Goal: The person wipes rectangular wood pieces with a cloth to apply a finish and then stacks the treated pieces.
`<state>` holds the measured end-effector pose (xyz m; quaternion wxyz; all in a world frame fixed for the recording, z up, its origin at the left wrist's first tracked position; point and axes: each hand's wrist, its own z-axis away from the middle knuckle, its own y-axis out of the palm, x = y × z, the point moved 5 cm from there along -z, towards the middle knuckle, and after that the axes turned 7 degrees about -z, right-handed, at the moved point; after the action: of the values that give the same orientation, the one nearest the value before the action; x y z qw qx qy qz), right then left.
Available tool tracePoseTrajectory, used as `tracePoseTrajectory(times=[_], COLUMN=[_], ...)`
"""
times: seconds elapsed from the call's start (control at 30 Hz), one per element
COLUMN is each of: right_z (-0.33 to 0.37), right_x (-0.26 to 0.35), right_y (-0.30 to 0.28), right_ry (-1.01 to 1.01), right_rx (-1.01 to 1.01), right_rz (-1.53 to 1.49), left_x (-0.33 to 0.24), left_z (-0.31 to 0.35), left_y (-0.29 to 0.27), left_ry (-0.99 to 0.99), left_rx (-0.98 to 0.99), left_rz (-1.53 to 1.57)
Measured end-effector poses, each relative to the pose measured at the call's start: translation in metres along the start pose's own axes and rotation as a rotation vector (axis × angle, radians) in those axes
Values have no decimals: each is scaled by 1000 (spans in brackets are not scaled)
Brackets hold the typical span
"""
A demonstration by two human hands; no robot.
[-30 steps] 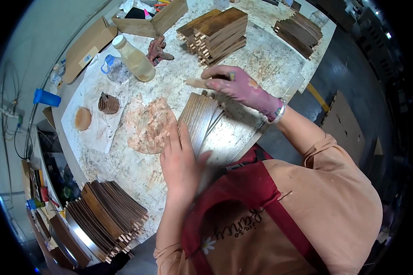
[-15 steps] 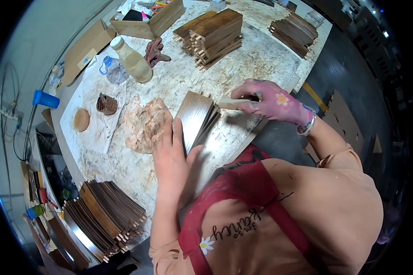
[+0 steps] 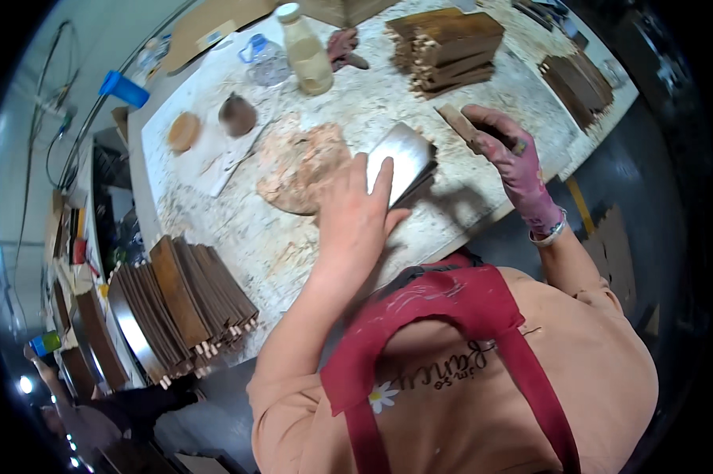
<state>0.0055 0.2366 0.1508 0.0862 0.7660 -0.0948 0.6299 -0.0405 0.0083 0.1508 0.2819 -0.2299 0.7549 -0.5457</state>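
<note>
My bare left hand [image 3: 353, 220] lies with its fingers spread on the near left end of a small stack of dark wooden boards [image 3: 401, 162]; the top board shines with reflected light. My right hand [image 3: 514, 162], in a stained pink glove, is closed around a flat tan block [image 3: 456, 125]. It is held just right of the boards, apart from them; I cannot tell what the block is made of. Left of the boards, beside my left hand, sits a crumpled, stained cloth [image 3: 299, 167].
Board stacks with pegged ends stand at the back [image 3: 451, 51], far right [image 3: 578, 83] and near left [image 3: 186, 304]. A capped bottle of cloudy liquid [image 3: 307, 59], a clear jug [image 3: 265, 63], a round tan pad [image 3: 184, 132] and a blue cup [image 3: 125, 88] are at the left. Another person [image 3: 111, 423] is at lower left.
My right hand has lifted the tan block away from the boards' right side and turned it. My left hand stays on the boards. The whole view has shifted, with the table lying further right.
</note>
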Motion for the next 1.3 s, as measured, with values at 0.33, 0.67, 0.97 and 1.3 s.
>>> tracePoseTrajectory(times=[0.33,0.67,0.97,1.3], right_z=[-15,-5,2,2], right_x=[12,-3,9,-2], right_y=[19,96,136,126], right_ry=[-66,267,329,341], right_rx=[4,327,484,499], right_rz=[-121,-332,-316,-284], left_x=[78,142,187,200], left_z=[26,133,166,169], left_y=[-37,-125,-164,-156], left_ry=[-466,-839,-685,-730], left_rx=[-40,-249,157,189], left_rz=[1370,857,-243,-531])
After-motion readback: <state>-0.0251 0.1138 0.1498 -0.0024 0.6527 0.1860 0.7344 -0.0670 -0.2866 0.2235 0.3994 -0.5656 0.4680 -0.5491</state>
